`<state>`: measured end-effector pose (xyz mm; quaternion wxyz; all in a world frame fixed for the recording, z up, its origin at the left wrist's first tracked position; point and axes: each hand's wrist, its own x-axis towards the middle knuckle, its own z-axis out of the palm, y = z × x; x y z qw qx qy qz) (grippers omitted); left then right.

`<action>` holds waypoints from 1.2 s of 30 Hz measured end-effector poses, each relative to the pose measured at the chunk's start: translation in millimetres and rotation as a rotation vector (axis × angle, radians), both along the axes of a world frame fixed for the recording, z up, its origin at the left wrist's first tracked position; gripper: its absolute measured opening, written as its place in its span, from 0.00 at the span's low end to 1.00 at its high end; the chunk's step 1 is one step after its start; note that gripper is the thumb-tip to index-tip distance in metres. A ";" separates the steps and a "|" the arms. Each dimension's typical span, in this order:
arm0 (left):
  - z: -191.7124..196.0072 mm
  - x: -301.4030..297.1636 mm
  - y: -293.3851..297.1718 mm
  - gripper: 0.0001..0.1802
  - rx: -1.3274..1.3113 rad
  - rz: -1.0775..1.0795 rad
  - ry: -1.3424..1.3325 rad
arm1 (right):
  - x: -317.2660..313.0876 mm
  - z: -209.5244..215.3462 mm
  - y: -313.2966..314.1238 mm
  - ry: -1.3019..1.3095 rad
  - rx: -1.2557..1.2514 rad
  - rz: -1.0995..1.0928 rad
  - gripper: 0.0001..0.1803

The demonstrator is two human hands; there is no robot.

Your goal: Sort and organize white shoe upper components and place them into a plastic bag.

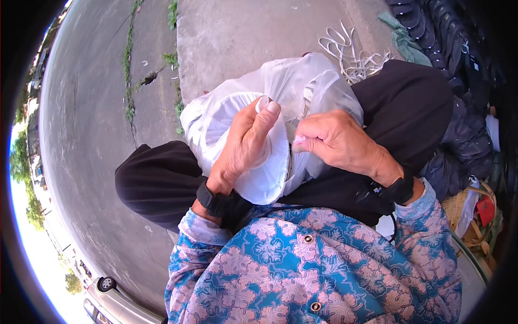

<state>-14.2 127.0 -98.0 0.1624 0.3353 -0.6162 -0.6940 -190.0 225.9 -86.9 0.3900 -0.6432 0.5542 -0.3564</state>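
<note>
A round white fabric piece (270,181) with a curved, stitched-looking edge lies in my lap against a translucent plastic bag (286,75). My left hand (243,140) is over the fabric, its thumb and forefinger pinched together; a small pale bit shows at the tips, too small to name. To its right, my right hand (342,143) is closed, thumb against curled fingers, just past the fabric's right edge. Something whitish shows at its fingertips, but I cannot make out what. A gap separates the two hands. Whatever is in the bag is mostly hidden.
White cord (350,54) lies loosely coiled on the concrete ahead. Stacked black caps (431,27) line the right side, beside a green cloth (404,40). A woven basket (458,208) is at lower right. A silver car (116,302) stands far left.
</note>
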 end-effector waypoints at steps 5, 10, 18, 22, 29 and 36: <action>6.3 4.2 -0.3 0.21 0.006 -0.179 -0.114 | 9.8 -5.6 -0.7 0.072 -0.061 -0.125 0.08; 4.1 6.5 -10.6 0.27 -0.120 -0.276 -0.066 | 16.2 -1.5 -3.0 0.256 -0.271 -0.172 0.05; 4.3 1.5 -10.0 0.36 -0.170 -0.291 -0.118 | 25.9 -11.0 -9.7 -0.332 0.154 -0.346 0.13; 5.9 -2.1 -9.7 0.37 -0.235 -0.391 -0.223 | 28.8 -17.7 -10.2 -0.284 0.079 -0.398 0.08; 0.7 0.9 -2.8 0.27 -0.092 -0.303 -0.019 | 15.2 -24.7 2.5 -0.444 0.097 -0.338 0.02; -25.8 5.1 -21.2 0.12 -0.743 -0.392 0.034 | 12.7 -8.0 3.9 -0.510 0.247 -0.379 0.02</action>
